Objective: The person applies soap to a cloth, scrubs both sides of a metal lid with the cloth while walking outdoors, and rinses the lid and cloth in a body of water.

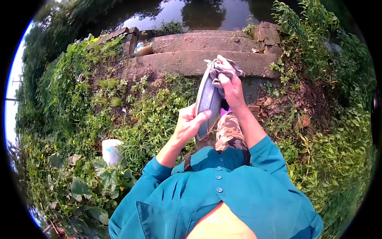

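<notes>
Found just off centre toward one o'clock, held above the ground: a shallow grey tray-like object [209,97], tilted, with its long axis running roughly from one o'clock to seven. Cannot establish exact identity. Gripped along the near left side by the left hand [190,121], with the thumb laid over the rim onto the inner face. Noted at the far end a crumpled grey cloth [223,75], bunched in the clenched fingers of the right hand [234,89] and overlapping the tray-like object. Cannot confirm full contact beneath the folds.

Observed below, toward four o'clock, camouflage-patterned trousers [229,129]; at six, a teal buttoned shirt [223,179] with the sleeves pushed back from the wrists.

Recorded at twelve o'clock: broad steps [175,61], with water [159,18] beyond. Noted at eleven, beside a brick pillar [130,42], a brownish item [145,50] lying near its base. Sighted between one and two, a second brick pillar [268,34]. Logged at eight: a white bucket [112,151] standing among low green plants [95,175]. Seen at three, further dense foliage [334,135].
</notes>
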A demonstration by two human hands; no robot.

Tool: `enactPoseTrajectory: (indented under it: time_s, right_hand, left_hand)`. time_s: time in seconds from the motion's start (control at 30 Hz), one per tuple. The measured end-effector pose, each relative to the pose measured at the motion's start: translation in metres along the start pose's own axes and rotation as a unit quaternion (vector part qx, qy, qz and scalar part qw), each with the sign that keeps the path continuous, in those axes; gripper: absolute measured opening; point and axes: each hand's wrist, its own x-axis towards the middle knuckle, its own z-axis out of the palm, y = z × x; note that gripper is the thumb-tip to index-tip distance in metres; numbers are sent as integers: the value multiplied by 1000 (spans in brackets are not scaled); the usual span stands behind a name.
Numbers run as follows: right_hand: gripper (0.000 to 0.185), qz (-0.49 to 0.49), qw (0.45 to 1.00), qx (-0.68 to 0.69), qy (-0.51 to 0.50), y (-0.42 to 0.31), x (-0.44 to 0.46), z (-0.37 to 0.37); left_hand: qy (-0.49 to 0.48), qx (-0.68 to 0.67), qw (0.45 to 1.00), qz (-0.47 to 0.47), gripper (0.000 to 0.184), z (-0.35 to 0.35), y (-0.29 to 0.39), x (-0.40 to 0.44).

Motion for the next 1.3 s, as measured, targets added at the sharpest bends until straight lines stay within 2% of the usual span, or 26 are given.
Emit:
enactPoseTrajectory:
  time_s: [0.07, 0.13, 0.17, 0.2, 0.23, 0.3, 0.37, 0.4, 0.47, 0.5, 0.53, 0.57, 0.6, 0.63, 0.67, 0.7, 0.73, 0.8, 0.87, 0.9, 1.0, 1.07, 1.13, 1.2, 1.23, 1.3]
  right_hand:
    - [32, 12, 999, -47, -8, 28, 100, -45]
    - [31, 116, 991, 63, -5, 57, 174, -80]
    - [31, 96, 995, 31, -16, 58, 197, -86]
    - [30, 139, 990, -21, 7, 41, 220, -78]
    - [29, 109, 994, 8, -3, 26, 237, -67]
    - [31, 85, 994, 53, -51, 8, 263, -44]
    - [34, -74, 972, -138, -175, 7, 279, -26]
    - [35, -171, 927, -225, -248, 2, 290, -16]
    - [34, -181, 921, -249, -238, 14, 331, -13]
    - [35, -139, 944, -202, -219, 12, 360, -11]
    - [32, -114, 952, -229, -168, 16, 399, -13]
    - [30, 125, 985, 39, -114, 5, 437, -11]
    - [30, 112, 982, -104, -111, 15, 483, -27]
    - [34, 95, 977, -160, -102, 36, 520, -40]
    - [37, 111, 974, -170, -96, 49, 549, -50]
    - [38, 128, 979, -111, -111, 66, 575, -62]
    - [38, 140, 982, -98, -81, 74, 594, -66]
    - [33, 254, 965, -41, 43, 107, 621, -70]
    - [34, 165, 979, 74, 98, 120, 626, -41]
    - [35, 112, 986, 19, 121, 111, 634, -17]
    - [36, 103, 991, -11, 86, 103, 664, 41]
    - [32, 51, 975, -202, 78, 95, 676, 80]
    - [32, -58, 934, -352, -12, 82, 690, 109]
    - [35, -110, 914, -385, -73, 70, 713, 135]
    - [35, -123, 909, -391, -78, 67, 730, 143]
    - [36, -153, 901, -399, -79, 65, 774, 146]
  left_hand:
    - [-8, 29, 999, 26, 26, 1, 17, 59]
    - [-23, 90, 994, 49, 28, -3, 31, 117]
    - [-5, 52, 999, 12, 28, -6, 44, 140]
    - [13, 10, 1000, -21, 28, -11, 52, 167]
    - [39, -40, 997, -50, 28, -15, 58, 191]
    - [79, -27, 996, -41, 26, -22, 65, 234]
    - [137, -31, 990, -25, 21, -29, 72, 283]
    - [131, -34, 991, 4, 19, -41, 74, 308]
    - [134, -3, 990, 34, 18, -51, 87, 350]
    - [104, -8, 994, 39, 20, -62, 94, 366]
    - [99, -20, 995, -26, 21, -63, 113, 381]
    - [98, 9, 995, -23, 22, -68, 121, 397]
    - [93, 37, 995, -16, 24, -75, 127, 415]
    - [88, 33, 995, 13, 26, -84, 135, 435]
    - [92, -28, 995, 8, 28, -96, 145, 456]
    - [107, -94, 990, 9, 29, -112, 148, 479]
    - [120, -157, 980, 10, 30, -130, 152, 506]
    - [196, -242, 949, 44, 27, -166, 172, 556]
    - [270, -290, 918, 28, 36, -215, 179, 598]
    - [220, -343, 913, 17, 40, -239, 182, 621]
    - [301, -420, 856, 7, 44, -267, 211, 673]
    - [305, -414, 858, -2, 44, -280, 221, 704]
    - [305, -413, 858, -6, 43, -282, 226, 729]
    - [243, -436, 866, -35, 41, -289, 217, 750]
    - [121, -448, 886, -9, 38, -305, 199, 752]
    - [136, -392, 909, 18, 39, -289, 222, 770]
